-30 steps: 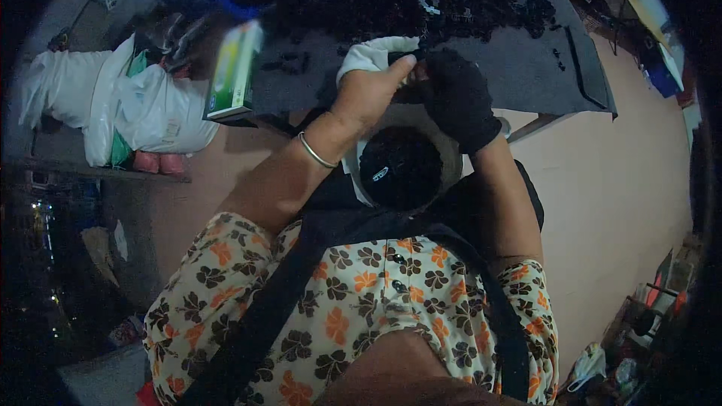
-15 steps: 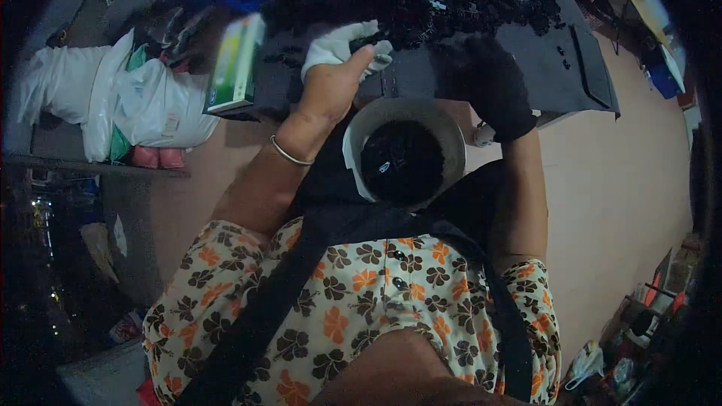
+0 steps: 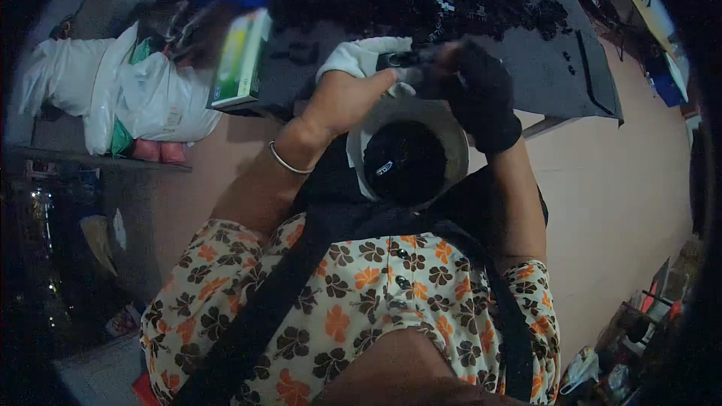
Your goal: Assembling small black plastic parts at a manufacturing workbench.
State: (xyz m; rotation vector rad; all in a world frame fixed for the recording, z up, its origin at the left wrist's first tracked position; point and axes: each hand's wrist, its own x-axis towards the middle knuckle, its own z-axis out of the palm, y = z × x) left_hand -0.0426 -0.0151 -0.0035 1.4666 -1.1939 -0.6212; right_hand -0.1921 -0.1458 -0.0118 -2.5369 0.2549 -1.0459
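My left hand [image 3: 365,71], its fingers covered by a white glove and the thumb bare, is closed on a small black part [image 3: 395,60] over the near edge of the table. My right hand [image 3: 481,86], in a black glove with bare fingertips, meets it from the right. Its fingers are pinched at the same spot, but what they grip is dark and blurred. Just below both hands stands a whitish bucket [image 3: 457,131] between my knees. Dark pieces [image 3: 406,165] lie inside it, one with a small light mark.
A heap of small black parts [image 3: 391,0] covers the far side of the dark table [image 3: 541,68]. A green and white box [image 3: 244,56] stands at the table's left edge. White sacks [image 3: 162,101] lie on a shelf at left. Assorted bags [image 3: 583,372] sit at lower right.
My right hand has moved left and come up to my left hand. The left hand has shifted slightly right and down, still holding the black part.
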